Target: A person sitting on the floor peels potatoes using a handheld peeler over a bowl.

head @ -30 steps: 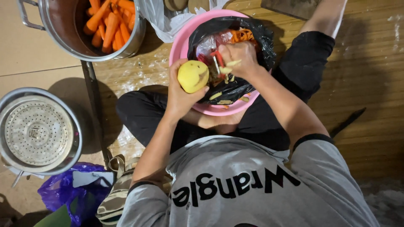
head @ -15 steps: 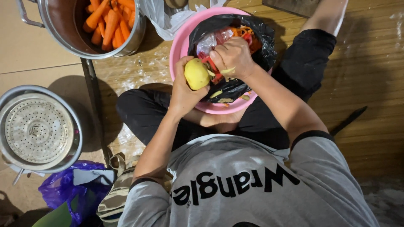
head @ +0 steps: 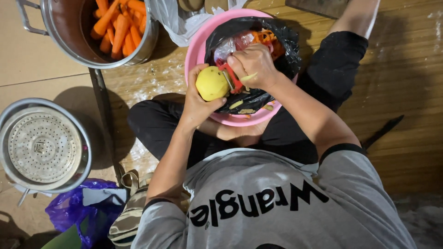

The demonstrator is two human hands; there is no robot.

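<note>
My left hand (head: pixel 197 103) grips a peeled yellow potato (head: pixel 212 83) over the near edge of a pink basin (head: pixel 193 48). My right hand (head: pixel 252 67) holds a red peeler (head: pixel 230 76) with its blade against the potato's right side. The basin is lined with a black plastic bag (head: pixel 277 37) holding orange and pale peelings. I sit cross-legged on the floor, and the basin rests between my knees.
A steel pot (head: pixel 62 32) full of peeled carrots (head: pixel 117 25) stands at the upper left. A round steel steamer pot (head: pixel 44 145) sits at the left, a purple plastic bag (head: pixel 74 214) below it. A clear bag (head: pixel 173 18) lies behind the basin. A dark knife (head: pixel 383 131) lies at the right.
Both hands have shifted slightly toward the basin's middle. The right hand has drawn the peeler across the potato, which has turned a little in my left hand.
</note>
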